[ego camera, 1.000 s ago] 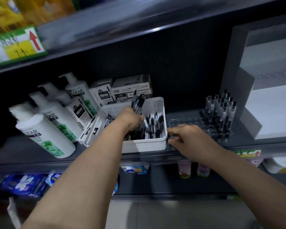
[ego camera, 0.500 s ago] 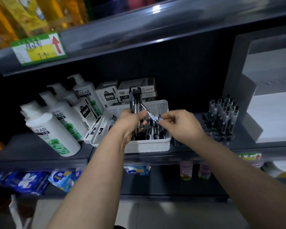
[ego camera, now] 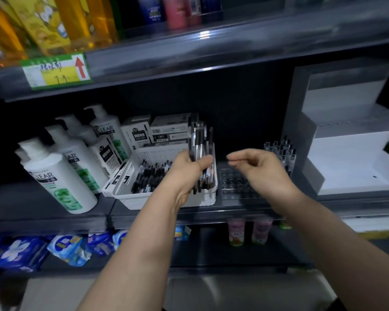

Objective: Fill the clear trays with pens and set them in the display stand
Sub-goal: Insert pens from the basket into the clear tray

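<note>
The left hand (ego camera: 189, 169) is closed tight around a bunch of pens (ego camera: 200, 151). The pens stand up straight in the fist. Their tops poke out high above the fingers and their tips stick out below. The hand holds them over the right end of the basket (ego camera: 166, 198).

The basket is white with little holes in its sides. It sits on the dark shelf (ego camera: 43, 212). More pens (ego camera: 151, 178) lie flat inside it, to the left of the hand.

The right hand (ego camera: 258, 169) is just to the right of the basket. It holds nothing. Its fingers (ego camera: 236, 158) are loosely curled and point left toward the bunch, but do not touch it. There is a small gap between the two hands.

Under the right hand, right beside the basket, lies a clear tray (ego camera: 234, 182) with rows of round holes. The holes near the basket look bare. The far end of the tray holds a group of standing pens (ego camera: 281, 153), seen just behind the right hand.

Farther right of the basket is the white stand (ego camera: 355, 153), shaped like steps.

Left of the basket are white pump bottles (ego camera: 61, 176) with green labels. Behind the basket are small white boxes (ego camera: 164, 131).
</note>
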